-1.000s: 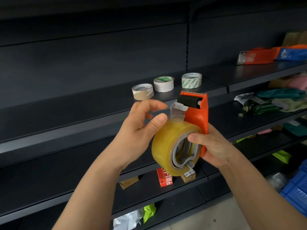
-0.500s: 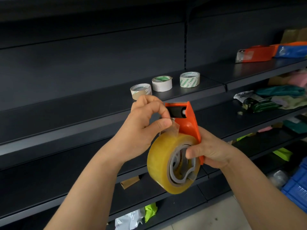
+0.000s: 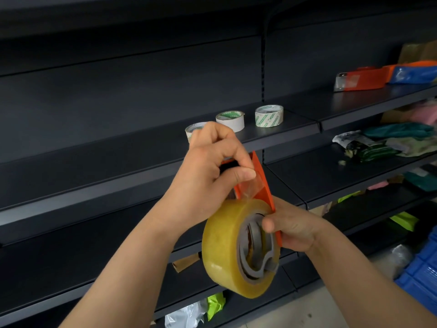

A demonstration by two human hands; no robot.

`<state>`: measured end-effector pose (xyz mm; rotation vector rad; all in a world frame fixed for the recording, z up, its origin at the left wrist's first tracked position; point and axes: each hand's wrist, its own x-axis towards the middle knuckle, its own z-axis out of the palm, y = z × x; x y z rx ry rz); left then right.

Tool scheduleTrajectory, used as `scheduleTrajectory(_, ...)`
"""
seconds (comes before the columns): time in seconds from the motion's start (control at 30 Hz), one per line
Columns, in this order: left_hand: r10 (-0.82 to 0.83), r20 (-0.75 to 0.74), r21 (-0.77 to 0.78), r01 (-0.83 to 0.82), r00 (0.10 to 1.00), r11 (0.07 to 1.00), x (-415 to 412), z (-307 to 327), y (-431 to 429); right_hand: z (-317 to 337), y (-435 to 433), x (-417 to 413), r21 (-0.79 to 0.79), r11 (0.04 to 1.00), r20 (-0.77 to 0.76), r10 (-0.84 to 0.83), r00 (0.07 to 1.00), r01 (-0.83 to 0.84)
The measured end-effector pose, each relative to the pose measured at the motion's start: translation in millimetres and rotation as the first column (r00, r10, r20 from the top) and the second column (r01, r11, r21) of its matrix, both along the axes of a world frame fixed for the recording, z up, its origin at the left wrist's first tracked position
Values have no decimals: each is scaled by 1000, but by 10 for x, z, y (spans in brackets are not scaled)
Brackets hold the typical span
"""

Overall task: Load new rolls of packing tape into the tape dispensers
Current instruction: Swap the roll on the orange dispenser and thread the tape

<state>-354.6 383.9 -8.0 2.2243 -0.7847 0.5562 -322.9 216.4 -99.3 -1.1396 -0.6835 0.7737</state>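
**Fresh Roll Seated, Tape End Yet to Be Threaded**

A yellowish clear tape roll [image 3: 222, 245] sat on the hub of an orange dispenser [image 3: 259, 165], held up in the air in front of dark store shelving. The person's left hand [image 3: 205, 176] pinched the free end [image 3: 251, 187] of the tape between thumb and forefinger and drew it up from the roll toward the dispenser's head. The right hand [image 3: 295, 229] was curled round the dispenser's frame, its thumb pressing on the grey hub at the roll's open side.

The head of the dispenser was hidden behind the left hand, so it could not be told whether the strip had reached the roller.

From where I stood, the strip looked the likeliest trouble. Slack or a twist could let its sticky face catch on the orange plate or fold onto itself. A slip of the pinch could drop the end back onto the roll. If the thumb eased off, the roll might slide off its open side.

Three spare rolls [image 3: 269, 115] stood on the shelf [image 3: 142, 147] just behind. A second dispenser [image 3: 361, 79] lay on a higher shelf to the right, and a blue crate [image 3: 423, 275] stood low at the right.
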Motion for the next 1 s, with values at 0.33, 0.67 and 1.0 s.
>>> scheduleTrajectory(0.33, 166, -195, -307, -220, 967, 926, 37, 9, 144, 31, -88, 47, 10, 1000, 72, -20, 997, 20)
scheduleTrajectory(0.67, -160, -487, -691, -268, 858, 671, 10, 55, 348, 63, -59, -38, -52, 900, 240, -409, 880, 432)
scheduleTrajectory(1.0, 282, -307, -19, -302, 909, 953, 153, -392, 235, 53, 135, -33, 44, 602, 503, -702, 503, 797)
